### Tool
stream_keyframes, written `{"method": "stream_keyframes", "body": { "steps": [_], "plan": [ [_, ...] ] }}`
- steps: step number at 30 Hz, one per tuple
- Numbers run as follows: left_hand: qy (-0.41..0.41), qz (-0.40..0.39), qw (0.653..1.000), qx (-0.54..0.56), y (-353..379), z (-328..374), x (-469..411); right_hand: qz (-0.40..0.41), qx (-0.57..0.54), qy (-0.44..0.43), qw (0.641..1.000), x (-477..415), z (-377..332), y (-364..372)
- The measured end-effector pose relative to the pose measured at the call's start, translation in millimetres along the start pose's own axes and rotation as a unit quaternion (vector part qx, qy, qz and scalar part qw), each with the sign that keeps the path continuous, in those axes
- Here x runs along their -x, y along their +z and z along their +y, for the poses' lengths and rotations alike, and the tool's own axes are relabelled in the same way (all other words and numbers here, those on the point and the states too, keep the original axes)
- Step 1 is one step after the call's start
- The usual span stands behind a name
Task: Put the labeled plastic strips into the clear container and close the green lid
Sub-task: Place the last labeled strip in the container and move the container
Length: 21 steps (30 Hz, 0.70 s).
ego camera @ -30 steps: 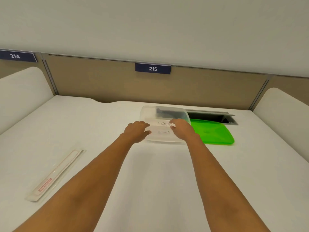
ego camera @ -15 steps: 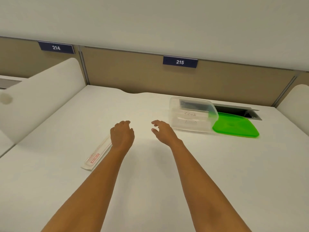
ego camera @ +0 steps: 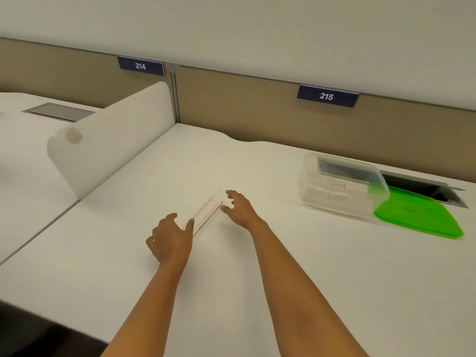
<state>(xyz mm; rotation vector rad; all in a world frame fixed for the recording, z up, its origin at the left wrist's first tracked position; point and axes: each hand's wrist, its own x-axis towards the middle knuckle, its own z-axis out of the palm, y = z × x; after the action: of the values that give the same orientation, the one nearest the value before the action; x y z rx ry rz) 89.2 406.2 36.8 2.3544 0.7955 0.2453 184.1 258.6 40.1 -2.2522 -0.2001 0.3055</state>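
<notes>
A long clear plastic strip (ego camera: pixel 206 212) with a red outline lies flat on the white desk, running diagonally. My left hand (ego camera: pixel 171 237) covers its near end with fingers spread, the thumb resting on it. My right hand (ego camera: pixel 238 207) hovers at its far end, fingers apart and curled over the tip. The clear container (ego camera: pixel 340 185) stands at the right, open, with white labeled strips inside. The green lid (ego camera: pixel 418 217) lies flat on the desk beside it, to the right.
A white rounded divider (ego camera: pixel 110 135) borders the desk on the left. A tan back panel carries signs 214 (ego camera: pixel 140 65) and 215 (ego camera: pixel 326 96). A dark cable slot (ego camera: pixel 425 186) opens behind the lid. The desk's front edge (ego camera: pixel 51 323) is at lower left.
Both hands left the container and moved left to the strip on the desk. The view turned left, so the container and lid now sit at the right.
</notes>
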Motion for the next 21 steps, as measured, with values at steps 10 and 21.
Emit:
{"method": "stream_keyframes", "body": {
  "steps": [10,21],
  "plan": [
    [-0.058,-0.001,0.986,0.158,8,-19,-8,-0.019,-0.033,0.013,0.999,-46,8,14],
    [-0.037,-0.025,0.944,0.326,-5,30,-48,0.058,-0.204,-0.023,0.977,-53,19,-32]
  ]
}}
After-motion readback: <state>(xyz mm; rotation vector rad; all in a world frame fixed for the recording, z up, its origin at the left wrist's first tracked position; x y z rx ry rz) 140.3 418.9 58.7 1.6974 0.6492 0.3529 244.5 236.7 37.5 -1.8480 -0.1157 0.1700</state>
